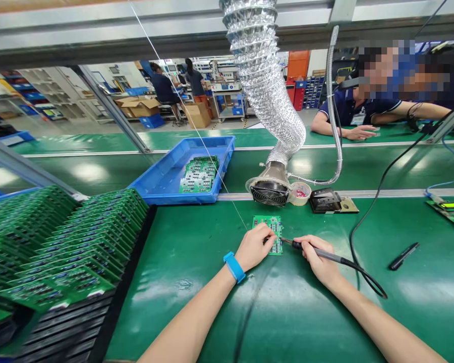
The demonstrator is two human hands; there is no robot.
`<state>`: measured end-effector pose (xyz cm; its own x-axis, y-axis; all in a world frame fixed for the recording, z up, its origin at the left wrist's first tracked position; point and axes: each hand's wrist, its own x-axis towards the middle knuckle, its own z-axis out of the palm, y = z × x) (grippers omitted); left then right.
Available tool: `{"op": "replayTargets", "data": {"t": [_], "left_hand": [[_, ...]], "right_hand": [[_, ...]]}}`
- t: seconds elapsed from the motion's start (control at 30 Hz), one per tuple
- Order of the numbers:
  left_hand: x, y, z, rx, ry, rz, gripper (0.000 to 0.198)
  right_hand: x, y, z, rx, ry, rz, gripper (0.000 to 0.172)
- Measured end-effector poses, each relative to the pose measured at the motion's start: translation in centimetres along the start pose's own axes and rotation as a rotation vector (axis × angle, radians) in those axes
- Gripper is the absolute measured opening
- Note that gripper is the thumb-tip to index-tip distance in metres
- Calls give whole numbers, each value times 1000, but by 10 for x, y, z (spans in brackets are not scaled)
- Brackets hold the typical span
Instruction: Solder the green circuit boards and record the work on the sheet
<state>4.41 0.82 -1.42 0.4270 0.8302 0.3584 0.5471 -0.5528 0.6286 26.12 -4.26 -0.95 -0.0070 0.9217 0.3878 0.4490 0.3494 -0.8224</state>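
Observation:
A green circuit board (pixel 268 221) lies flat on the green bench mat, partly covered by my left hand (pixel 254 245). That hand is closed in a pinch over the board, and a thin strand of solder wire (pixel 202 138) runs down from above into it. A blue band circles the wrist. My right hand (pixel 320 258) grips a soldering iron (pixel 325 255) with a grey handle. Its tip reaches the right edge of the board, close to my left fingertips. Whether the tip touches the board or the wire is too small to tell.
Left stand black racks (pixel 130 247) of upright circuit boards. Behind is a blue tray (pixel 155 194) holding boards. A fume extractor (pixel 270 189) hangs beyond the board, beside a tape roll (pixel 300 194) and an iron stand (pixel 325 201). A black pen (pixel 404 256) lies right. A co-worker sits opposite.

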Motion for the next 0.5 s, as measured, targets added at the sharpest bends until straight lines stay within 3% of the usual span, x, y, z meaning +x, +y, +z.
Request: {"op": "replayTargets", "data": {"t": [0.23,0.5], "left_hand": [[-1,0,2,14,-29,53,14],[-2,-3,3,82,-85,72,18]], "right_hand": [[0,-1,-3,27,9,59,31],[3,8,-1,201,-17,249,33]]}}
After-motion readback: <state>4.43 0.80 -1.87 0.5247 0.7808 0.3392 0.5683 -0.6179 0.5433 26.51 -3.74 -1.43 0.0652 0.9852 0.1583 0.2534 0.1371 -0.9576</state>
